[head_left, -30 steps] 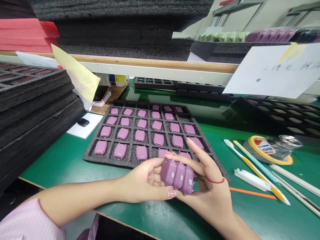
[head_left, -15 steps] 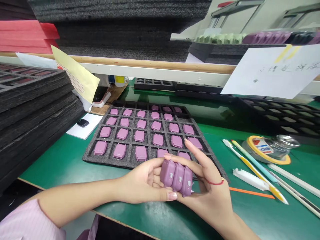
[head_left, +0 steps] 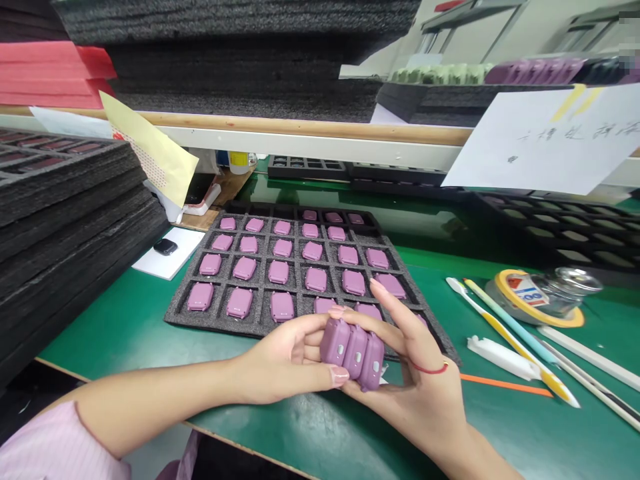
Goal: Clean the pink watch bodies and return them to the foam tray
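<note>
Three purple watch cases (head_left: 354,357) stand side by side in a row between my hands, each with a small silvery button facing me. My left hand (head_left: 300,363) closes on the row from the left, its thumb pressed along the lower edge. From the right, my right hand (head_left: 420,373) grips the same row, with its index finger stretched out over the tray. Just beyond my hands lies a black foam tray (head_left: 260,327), whose compartments hold many more purple watch cases (head_left: 239,302). My right hand covers part of the tray's near right corner.
Toothbrushes (head_left: 515,340), a white plastic piece (head_left: 503,357), an orange strip (head_left: 505,385) and a glass bottle (head_left: 555,293) lie right. Stacked foam trays (head_left: 75,220) rise at left, beside a white pad (head_left: 175,257). A shelf edge (head_left: 300,143) crosses above the bench.
My left thumb has shifted slightly up and left along the watch cases. The row stays held in both hands, and the tray has not moved.
</note>
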A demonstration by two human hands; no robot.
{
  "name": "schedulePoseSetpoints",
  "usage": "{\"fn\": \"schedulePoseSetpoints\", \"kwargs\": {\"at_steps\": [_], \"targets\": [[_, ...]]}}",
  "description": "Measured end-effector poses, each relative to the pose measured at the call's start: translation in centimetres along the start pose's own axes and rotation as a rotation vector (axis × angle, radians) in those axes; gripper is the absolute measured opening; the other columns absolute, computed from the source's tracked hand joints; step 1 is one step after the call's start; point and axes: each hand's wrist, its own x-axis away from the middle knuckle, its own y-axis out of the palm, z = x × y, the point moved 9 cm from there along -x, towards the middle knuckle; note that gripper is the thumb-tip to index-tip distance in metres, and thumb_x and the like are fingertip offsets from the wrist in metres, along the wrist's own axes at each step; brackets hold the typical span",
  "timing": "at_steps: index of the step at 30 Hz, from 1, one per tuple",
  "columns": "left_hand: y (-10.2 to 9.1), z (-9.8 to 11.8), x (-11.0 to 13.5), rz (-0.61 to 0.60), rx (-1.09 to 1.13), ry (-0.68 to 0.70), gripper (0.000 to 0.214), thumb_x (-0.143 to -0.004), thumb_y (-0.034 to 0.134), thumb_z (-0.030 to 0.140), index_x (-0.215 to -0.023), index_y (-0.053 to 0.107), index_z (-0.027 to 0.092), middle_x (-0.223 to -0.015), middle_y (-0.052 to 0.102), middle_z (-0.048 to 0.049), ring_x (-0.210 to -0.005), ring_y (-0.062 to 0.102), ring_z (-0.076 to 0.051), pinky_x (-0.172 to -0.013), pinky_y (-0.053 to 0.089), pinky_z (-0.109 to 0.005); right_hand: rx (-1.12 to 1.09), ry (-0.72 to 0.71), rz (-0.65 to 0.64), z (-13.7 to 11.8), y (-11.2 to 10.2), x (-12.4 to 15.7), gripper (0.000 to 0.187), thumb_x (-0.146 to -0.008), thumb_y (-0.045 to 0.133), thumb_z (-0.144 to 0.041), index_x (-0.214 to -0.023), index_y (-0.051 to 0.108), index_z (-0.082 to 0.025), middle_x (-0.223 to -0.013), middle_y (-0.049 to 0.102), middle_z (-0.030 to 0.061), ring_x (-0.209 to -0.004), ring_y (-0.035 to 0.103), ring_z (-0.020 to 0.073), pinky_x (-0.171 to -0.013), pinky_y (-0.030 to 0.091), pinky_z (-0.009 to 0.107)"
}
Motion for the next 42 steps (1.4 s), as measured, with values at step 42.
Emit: {"fn": "schedulePoseSetpoints", "kwargs": {"at_steps": [42], "targets": [[-0.2, -0.7, -0.1, 0.104, -0.049, -0.034, 0.036, -0.075, 0.083, 0.031, -0.103, 0.069, 0.014, -0.092, 0.071, -0.0046, -0.093, 0.070, -0.022, -0.095, 0.053, -0.038, -0.052, -0.107, -0.130, -1.0, 2.4, 0.3, 0.091, -0.091, 0.074, -0.027, -0.163, 0.019, -0.029, -0.129, 0.072, 0.0109, -0.121, 0.068, 0.0293, -0.105, 0.058, 0.045]]}}
